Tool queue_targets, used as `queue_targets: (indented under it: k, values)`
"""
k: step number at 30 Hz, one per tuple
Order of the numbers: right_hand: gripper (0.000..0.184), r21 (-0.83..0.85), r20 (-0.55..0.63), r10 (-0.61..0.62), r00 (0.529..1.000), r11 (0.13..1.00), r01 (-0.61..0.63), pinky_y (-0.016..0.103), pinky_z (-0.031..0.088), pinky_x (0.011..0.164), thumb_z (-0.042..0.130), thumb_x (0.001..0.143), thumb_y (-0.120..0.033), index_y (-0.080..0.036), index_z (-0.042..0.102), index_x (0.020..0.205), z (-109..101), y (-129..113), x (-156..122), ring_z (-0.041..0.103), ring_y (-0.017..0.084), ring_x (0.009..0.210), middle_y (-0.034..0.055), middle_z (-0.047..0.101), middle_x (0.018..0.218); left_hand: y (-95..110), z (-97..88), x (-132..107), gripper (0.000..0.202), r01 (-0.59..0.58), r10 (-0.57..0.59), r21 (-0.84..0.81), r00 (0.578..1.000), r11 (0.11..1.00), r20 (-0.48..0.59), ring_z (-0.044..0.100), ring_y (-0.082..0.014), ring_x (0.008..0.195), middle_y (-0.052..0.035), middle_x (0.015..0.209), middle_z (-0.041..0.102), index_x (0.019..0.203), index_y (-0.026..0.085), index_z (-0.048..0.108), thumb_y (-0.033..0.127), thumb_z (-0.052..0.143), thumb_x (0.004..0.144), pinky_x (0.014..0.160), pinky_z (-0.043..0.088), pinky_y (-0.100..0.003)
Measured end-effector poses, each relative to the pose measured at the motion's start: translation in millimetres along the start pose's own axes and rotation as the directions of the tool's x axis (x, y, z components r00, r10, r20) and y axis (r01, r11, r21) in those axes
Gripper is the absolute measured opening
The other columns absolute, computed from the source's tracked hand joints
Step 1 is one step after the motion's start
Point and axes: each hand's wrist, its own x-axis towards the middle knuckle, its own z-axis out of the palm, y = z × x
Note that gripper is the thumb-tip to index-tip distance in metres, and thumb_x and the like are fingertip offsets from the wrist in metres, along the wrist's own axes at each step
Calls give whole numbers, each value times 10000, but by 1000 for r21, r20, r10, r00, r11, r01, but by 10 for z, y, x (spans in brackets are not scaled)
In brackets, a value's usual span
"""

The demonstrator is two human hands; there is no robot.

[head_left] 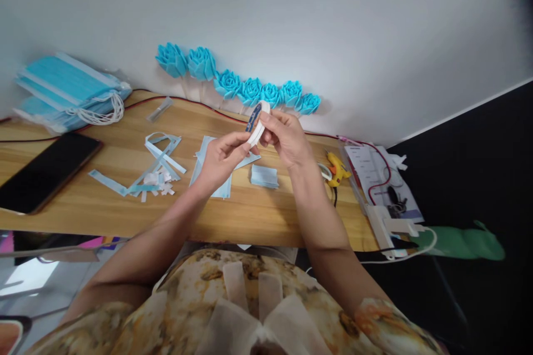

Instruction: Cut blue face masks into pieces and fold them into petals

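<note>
Between my hands, above the middle of the table, is a small roll of white tape [259,132] with a blue printed inner core. My left hand [222,160] pinches its lower left edge between thumb and fingers. From the right, my right hand [287,136] grips the roll's upper side, its fingertips partly hidden behind it. Beneath my left hand lie flat light-blue mask fabric pieces [204,152], partly covered by that hand. A small folded stack of blue fabric [264,176] rests below the roll, touched by neither hand.
Blue fabric flowers [228,84] on sticks lean along the wall. At left are a pile of face masks [62,86], a black phone [48,169] and cut strips with scraps [156,169]. A yellow glue gun [338,169], papers [381,175] and a white power strip [381,227] sit right.
</note>
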Motion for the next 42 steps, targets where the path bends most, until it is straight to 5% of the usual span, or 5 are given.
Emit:
queue_targets:
  k: [19,36,42]
  values:
    - [554,-142,-18,-74,997,987,71,210,342,483,775,723,-705,-180,608,669,91,-20,-18,432,52,489,-59,530,524,-66,-2,31,242,24,-26,-26,997,999,-69,639,-148,694,-15,739,723,855,210,764,451,767,873,690,511,-277]
    - [519,-27,-45,-14,999,1000,13,206,351,469,775,760,-670,-178,634,674,105,7,-17,457,55,478,-60,511,518,-50,9,39,401,12,-15,-89,999,996,-35,594,-149,655,-23,701,688,813,205,738,600,718,874,671,500,-306]
    - [543,235,-90,135,987,966,-111,236,350,418,712,822,-686,-209,530,635,124,58,43,400,76,399,-92,355,442,-57,14,64,391,115,-99,-289,993,950,70,703,-193,814,-82,896,772,1014,193,791,554,725,880,691,550,-306]
